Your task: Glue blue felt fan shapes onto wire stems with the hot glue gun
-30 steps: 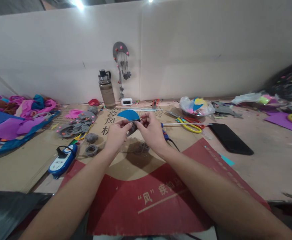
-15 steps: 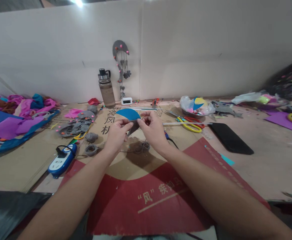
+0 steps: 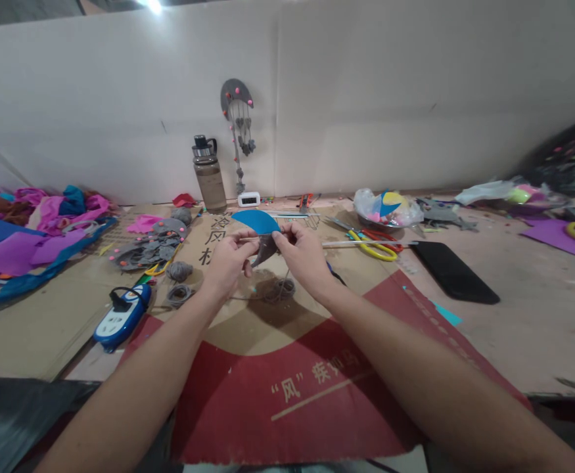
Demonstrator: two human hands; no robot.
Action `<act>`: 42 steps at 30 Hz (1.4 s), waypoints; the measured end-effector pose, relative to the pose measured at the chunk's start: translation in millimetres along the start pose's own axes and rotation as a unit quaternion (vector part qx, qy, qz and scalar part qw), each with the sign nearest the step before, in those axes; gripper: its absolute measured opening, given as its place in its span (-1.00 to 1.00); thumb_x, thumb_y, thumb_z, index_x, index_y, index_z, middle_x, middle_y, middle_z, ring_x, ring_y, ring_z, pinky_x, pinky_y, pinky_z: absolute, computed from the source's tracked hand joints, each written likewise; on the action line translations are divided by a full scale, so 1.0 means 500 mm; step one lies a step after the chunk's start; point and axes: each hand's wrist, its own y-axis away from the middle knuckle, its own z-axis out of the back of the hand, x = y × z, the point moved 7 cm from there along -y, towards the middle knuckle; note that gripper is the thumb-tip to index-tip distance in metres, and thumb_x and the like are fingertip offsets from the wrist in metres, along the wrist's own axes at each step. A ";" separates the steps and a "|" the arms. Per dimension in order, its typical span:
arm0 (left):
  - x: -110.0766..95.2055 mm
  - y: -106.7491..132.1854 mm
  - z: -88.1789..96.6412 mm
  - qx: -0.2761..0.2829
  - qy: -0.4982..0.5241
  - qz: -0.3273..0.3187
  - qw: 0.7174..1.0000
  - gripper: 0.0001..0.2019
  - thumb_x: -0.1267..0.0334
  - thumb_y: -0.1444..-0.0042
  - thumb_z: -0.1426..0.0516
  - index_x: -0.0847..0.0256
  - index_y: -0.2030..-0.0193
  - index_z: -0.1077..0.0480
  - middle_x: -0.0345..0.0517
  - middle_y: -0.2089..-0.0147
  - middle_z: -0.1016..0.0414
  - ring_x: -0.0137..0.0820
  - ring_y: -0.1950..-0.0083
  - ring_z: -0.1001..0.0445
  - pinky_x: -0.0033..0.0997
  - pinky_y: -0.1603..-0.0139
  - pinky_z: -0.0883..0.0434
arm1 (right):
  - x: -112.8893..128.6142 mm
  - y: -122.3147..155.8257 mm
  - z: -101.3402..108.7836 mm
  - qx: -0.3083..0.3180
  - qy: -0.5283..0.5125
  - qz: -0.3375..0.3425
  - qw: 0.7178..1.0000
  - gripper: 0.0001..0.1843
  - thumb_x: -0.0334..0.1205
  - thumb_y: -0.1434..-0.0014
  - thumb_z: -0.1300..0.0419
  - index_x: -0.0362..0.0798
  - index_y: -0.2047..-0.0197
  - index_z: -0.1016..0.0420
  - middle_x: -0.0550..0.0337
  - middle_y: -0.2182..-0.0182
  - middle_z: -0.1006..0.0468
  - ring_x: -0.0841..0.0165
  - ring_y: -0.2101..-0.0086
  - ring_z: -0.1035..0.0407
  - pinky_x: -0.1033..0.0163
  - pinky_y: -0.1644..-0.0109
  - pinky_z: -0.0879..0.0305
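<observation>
Between both hands, over the cardboard, is a curved felt piece, its blue part (image 3: 255, 221) on top and a dark grey part (image 3: 266, 249) below. My right hand (image 3: 303, 256) pinches its right end between thumb and fingers. My left hand (image 3: 230, 263) is closed at its left edge, thumb and forefinger pressed together; part of that grip is hidden. A strand of yarn hangs below my right hand towards a loose coil of grey yarn (image 3: 280, 290) on the cardboard.
On the left are a power strip (image 3: 122, 318), grey yarn balls (image 3: 179, 270) and colourful felt scraps (image 3: 45, 226). A bottle (image 3: 211, 180) and small clock (image 3: 248, 199) stand at the back. To the right are yellow-handled scissors (image 3: 376, 248), a filled bowl (image 3: 388, 213) and a phone (image 3: 455, 272).
The felt piece has turned slightly in my hands, so more of its grey part shows. My left hand has shifted a little leftwards; both hands stay closed.
</observation>
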 end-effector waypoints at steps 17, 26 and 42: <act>-0.001 -0.005 0.018 -0.046 0.057 0.009 0.997 -0.77 0.27 0.10 -0.26 0.32 0.40 -0.29 -0.16 0.41 -0.46 -0.46 0.36 -0.50 -0.35 0.22 -0.52 | 0.017 0.010 -0.016 0.036 -0.040 0.043 0.998 -0.70 -0.23 -0.05 -0.13 -0.03 0.12 -0.21 0.38 0.54 -0.25 0.47 0.51 -0.16 0.30 0.39 -0.11; -0.006 -0.003 0.022 -0.060 0.049 0.016 0.997 -0.80 0.31 0.08 -0.25 0.32 0.39 -0.29 -0.13 0.38 -0.47 -0.47 0.36 -0.50 -0.41 0.26 -0.52 | 0.014 0.008 -0.015 0.041 -0.070 0.039 0.996 -0.80 -0.21 -0.08 -0.11 -0.02 0.20 -0.26 0.35 0.50 -0.26 0.49 0.48 -0.17 0.30 0.36 -0.14; -0.011 -0.011 0.019 -0.012 0.047 -0.001 0.999 -0.76 0.26 0.11 -0.27 0.31 0.40 -0.29 -0.23 0.44 -0.39 -0.54 0.41 -0.45 -0.50 0.32 -0.51 | 0.015 0.001 -0.017 0.080 -0.140 -0.037 0.986 -0.84 -0.15 -0.04 -0.11 -0.04 0.45 -0.26 0.35 0.55 -0.22 0.51 0.55 -0.08 0.31 0.45 -0.03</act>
